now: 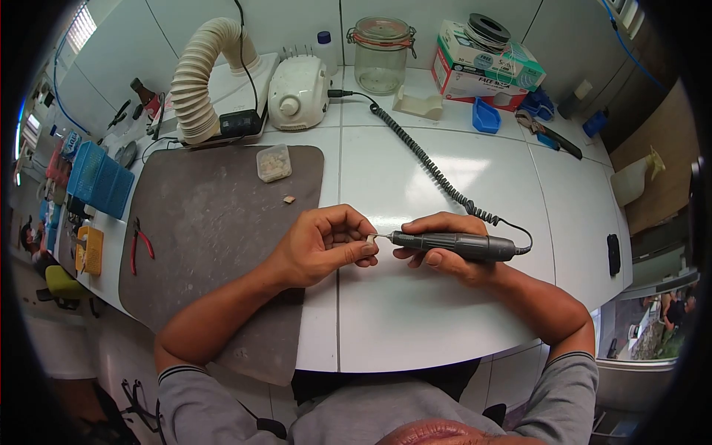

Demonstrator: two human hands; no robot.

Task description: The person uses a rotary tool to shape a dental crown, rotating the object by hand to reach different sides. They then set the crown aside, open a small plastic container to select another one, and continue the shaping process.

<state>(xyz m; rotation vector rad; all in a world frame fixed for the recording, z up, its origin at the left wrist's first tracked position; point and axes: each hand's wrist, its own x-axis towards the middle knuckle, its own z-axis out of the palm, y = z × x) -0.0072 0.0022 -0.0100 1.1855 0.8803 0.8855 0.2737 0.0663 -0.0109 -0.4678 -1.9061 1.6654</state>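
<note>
My left hand (320, 241) pinches a small cream-coloured piece (371, 239) between thumb and fingertips, which cover most of it. In my right hand (467, 268) lies a dark rotary handpiece (475, 245), held lengthwise with its thin metal bit pointing left. The bit's tip is right at the cream piece. A coiled black cord (423, 157) links the handpiece to a white control unit (298, 95) with a dial. Beyond my left hand, another small cream piece (289, 199) rests on the brown mat (208, 222), near a clear plastic box (274, 176) of similar pieces.
A ribbed suction hose (191, 81) arches over the back left. Red-handled pliers (134, 248) lie on the mat's left side, near a blue basket (100, 178). Along the back stand a glass jar (380, 63), stacked boxes (475, 70) and a blue tray (486, 116).
</note>
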